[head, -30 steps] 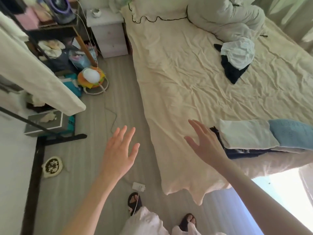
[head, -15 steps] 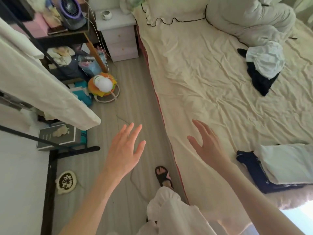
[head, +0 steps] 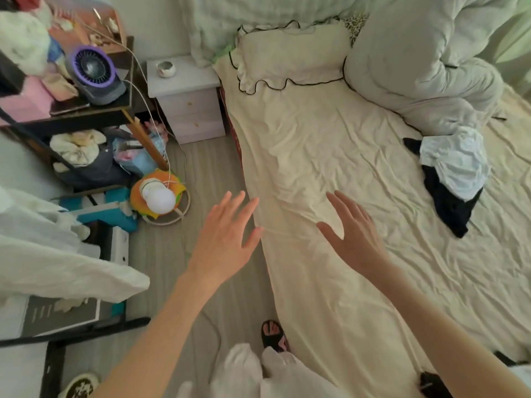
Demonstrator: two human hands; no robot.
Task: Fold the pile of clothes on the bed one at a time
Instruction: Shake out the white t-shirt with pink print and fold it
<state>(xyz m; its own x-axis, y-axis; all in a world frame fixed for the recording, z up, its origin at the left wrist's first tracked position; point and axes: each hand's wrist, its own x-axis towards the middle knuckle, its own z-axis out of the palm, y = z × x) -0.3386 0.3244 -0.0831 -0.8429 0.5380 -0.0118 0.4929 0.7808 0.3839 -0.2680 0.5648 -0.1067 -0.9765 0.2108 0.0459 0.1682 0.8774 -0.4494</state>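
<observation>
Head view, looking down: at far left a dark shelf (head: 94, 117) carries a purple-ringed fan (head: 93, 73) beside pink boxes, with bags and soft bundles stuffed underneath; no writing on any of it can be read. A pale cloth (head: 57, 262) hangs over the lower left, and below it lies a grey box (head: 57, 314) whose printed lines are too blurred to make out. On the wooden floor (head: 212, 168) sits an orange and green toy with a white globe (head: 159, 196), a white cable running up from it. A white nightstand (head: 186, 101) stands against the bed, a small bowl (head: 166, 68) on its top. The left hand (head: 227, 239) hovers over the floor at the bed's edge, fingers straight and spread, holding nothing. A foot in a black sandal (head: 274, 336) stands beside the bed below it. The right hand (head: 352, 234) hovers over the cream sheet of the bed (head: 330, 156), fingers likewise straight and apart, empty; whether it touches the sheet cannot be told. A ruffled pillow (head: 290, 56) with dark trim lies at the head, next to a bunched pale duvet (head: 419, 70). The pile of clothes (head: 454, 179), a crumpled white piece over a black one, lies at the right side of the bed just below the duvet, well apart from both hands.
</observation>
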